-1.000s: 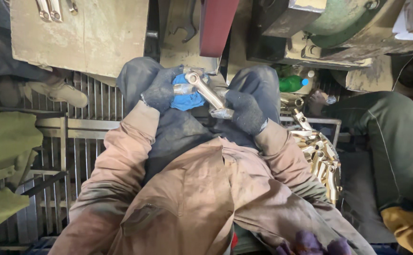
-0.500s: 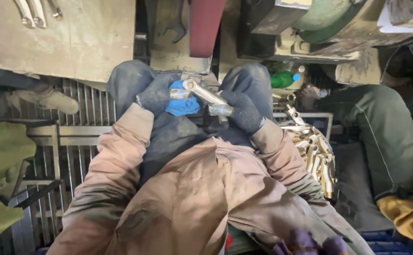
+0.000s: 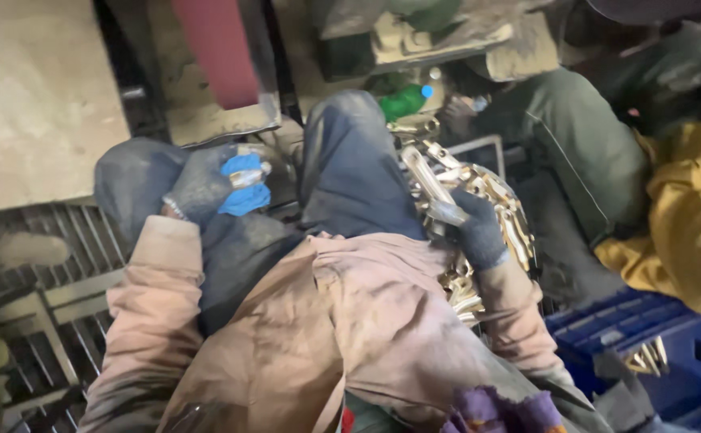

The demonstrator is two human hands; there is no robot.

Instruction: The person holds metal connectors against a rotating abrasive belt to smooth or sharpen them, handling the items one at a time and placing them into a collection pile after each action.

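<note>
Down below the head camera, a person sits with knees up, in dusty blue trousers and a tan-pink jacket. Both hands wear dark grey work gloves.

Over by the left knee, the left hand [image 3: 206, 188] is curled shut around a blue rag [image 3: 245, 186]. A small shiny metal bit [image 3: 248, 176] pokes out between the folds of the rag, pinched by the fingers. This hand rests on the left knee, just under a grey metal machine base [image 3: 222, 120] with a dark red belt [image 3: 214, 48] rising from it.

Out on the other side, the right hand [image 3: 479, 232] reaches past the right knee into a pile of shiny metal parts [image 3: 495, 200]. Its fingers are closed around one long flat shiny metal piece [image 3: 429, 188], which sticks up and leans toward the knee. That piece touches the pile.

Near the pile sits a green plastic bottle [image 3: 405, 101] with a blue cap. Another person in a green and yellow jacket [image 3: 671, 208] sits just beside the pile. A blue plastic crate [image 3: 631, 337] stands near the right elbow, with some metal parts in it. A metal floor grate [image 3: 54, 321] lies at the left.
</note>
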